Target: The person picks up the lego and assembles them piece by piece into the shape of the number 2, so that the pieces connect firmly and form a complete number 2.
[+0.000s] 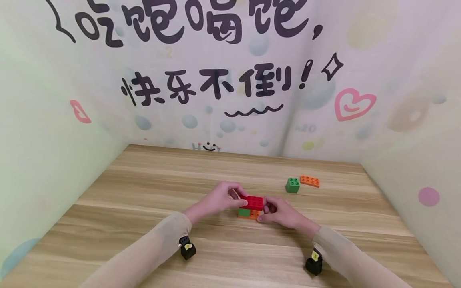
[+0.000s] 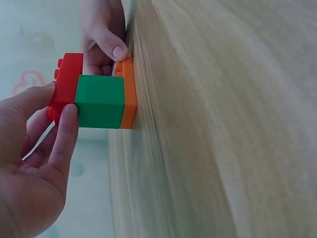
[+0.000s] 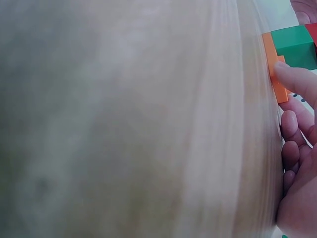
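Observation:
A stack of toy building bricks stands on the wooden table between the two hands. At its bottom lies an orange flat brick (image 1: 244, 217), with a green brick (image 2: 100, 103) on one end. Over the green one sits a red brick (image 1: 254, 202), studs up, its right part overhanging the orange brick. My left hand (image 1: 220, 199) pinches the red brick between thumb and fingers at its left end. From the right, my right hand (image 1: 283, 215) grips the free end of the orange brick, its thumb on the studs in the right wrist view.
Farther back on the right, a second green brick (image 1: 293, 185) stands next to another orange flat brick (image 1: 309, 181). A printed cloth wall (image 1: 212, 132) rises behind the table (image 1: 162, 172), with pale walls at both sides.

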`<action>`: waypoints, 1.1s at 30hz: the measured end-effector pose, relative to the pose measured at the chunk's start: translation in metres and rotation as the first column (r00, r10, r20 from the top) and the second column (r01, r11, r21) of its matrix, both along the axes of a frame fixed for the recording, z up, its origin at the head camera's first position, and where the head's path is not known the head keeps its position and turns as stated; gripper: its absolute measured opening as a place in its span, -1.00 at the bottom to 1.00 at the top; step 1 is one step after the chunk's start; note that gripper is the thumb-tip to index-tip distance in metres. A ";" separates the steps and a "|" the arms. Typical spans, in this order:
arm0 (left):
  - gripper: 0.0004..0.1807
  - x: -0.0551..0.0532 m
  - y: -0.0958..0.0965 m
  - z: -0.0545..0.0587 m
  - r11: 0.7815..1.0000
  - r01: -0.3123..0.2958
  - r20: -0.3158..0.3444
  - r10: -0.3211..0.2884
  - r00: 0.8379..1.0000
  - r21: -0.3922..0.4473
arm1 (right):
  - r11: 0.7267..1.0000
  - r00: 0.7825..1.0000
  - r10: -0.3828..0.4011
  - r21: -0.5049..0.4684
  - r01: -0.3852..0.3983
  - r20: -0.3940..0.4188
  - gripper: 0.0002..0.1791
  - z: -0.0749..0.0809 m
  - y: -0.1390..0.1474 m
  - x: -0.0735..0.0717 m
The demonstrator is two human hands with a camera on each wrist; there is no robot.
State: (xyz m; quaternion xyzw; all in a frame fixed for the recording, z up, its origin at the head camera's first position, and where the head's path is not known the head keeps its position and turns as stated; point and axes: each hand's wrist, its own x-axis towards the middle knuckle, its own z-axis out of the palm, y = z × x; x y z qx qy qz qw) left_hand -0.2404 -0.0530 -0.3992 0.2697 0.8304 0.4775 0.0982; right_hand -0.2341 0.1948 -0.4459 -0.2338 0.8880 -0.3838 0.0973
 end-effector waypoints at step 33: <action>-0.84 -0.001 0.001 -0.007 1.000 -0.007 -0.009 0.007 1.000 0.027 | 0.999 0.996 0.017 -0.038 -0.013 0.090 -0.65 0.029 -0.006 0.015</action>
